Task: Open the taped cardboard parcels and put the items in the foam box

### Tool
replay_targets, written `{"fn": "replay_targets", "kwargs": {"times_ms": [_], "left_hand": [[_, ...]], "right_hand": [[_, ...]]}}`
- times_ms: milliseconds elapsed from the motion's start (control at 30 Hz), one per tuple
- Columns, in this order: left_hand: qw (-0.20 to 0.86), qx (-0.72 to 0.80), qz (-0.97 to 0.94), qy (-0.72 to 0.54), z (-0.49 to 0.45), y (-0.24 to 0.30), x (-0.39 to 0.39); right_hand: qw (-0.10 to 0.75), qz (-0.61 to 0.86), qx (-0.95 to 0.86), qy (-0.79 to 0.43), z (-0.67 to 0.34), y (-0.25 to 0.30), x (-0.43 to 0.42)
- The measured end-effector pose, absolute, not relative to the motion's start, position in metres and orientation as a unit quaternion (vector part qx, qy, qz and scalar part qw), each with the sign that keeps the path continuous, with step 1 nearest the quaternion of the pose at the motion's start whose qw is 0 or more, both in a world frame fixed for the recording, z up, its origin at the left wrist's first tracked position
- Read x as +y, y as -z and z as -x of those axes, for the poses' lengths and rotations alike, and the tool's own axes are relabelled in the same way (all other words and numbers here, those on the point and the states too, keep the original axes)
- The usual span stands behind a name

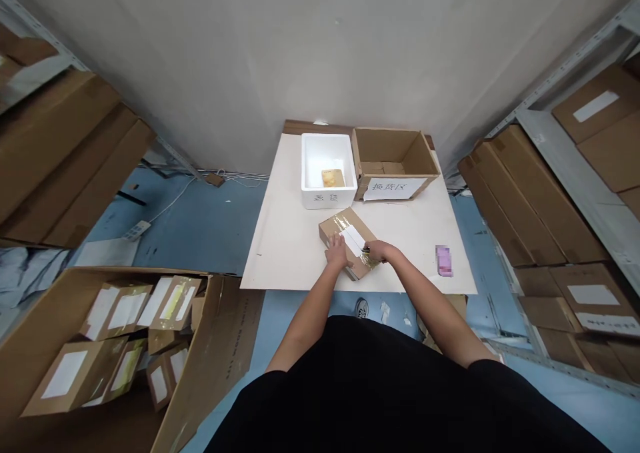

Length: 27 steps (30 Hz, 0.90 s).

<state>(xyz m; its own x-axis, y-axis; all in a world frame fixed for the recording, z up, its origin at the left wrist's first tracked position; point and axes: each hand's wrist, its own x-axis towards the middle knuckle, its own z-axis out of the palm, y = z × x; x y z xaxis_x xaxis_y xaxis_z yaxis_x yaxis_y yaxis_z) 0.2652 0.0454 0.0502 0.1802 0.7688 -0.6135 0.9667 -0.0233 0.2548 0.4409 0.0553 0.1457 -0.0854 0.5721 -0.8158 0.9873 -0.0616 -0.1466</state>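
Note:
A taped cardboard box (330, 226) with a white label (353, 240) lies at an angle on the table, near its front edge. My left hand (338, 250) rests on the box's near left part, fingers spread over its top beside the label. My right hand (380, 250) is closed at the box's right side, by the shiny tape (369, 261). A small dark tool (367, 247) pokes out from its fingers over the label's edge; its kind is too small to make out.
Behind the box, a white foam bin (327, 198) holds a small parcel (333, 178), beside an open labelled carton (395, 188). A pink blurred item (443, 260) lies on the white table (280, 240) at right. A large carton (210, 346) of parcels stands left; shelves (575, 173) flank the right.

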Motion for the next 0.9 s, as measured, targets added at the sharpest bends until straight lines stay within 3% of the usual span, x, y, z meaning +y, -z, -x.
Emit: {"fn": "replay_targets", "kwargs": {"times_ms": [367,533,667,900], "left_hand": [[0.302,0.619,-0.707,0.164,-0.263,-0.048,0.046],[0.274,0.617,-0.722,0.15,-0.258,-0.053,0.04],[0.235,0.619,-0.736,0.141,-0.261,-0.061,0.03],[0.183,0.681,-0.695,0.14,-0.289,-0.061,-0.004]], "right_hand": [[0.225,-0.664,0.611,0.368,-0.51,-0.133,-0.045],[0.039,-0.764,0.555,0.327,-0.556,-0.109,-0.074],[-0.094,-0.815,0.478,0.314,-0.537,-0.079,-0.055],[-0.116,-0.825,0.441,0.334,-0.513,-0.053,0.01]]}}
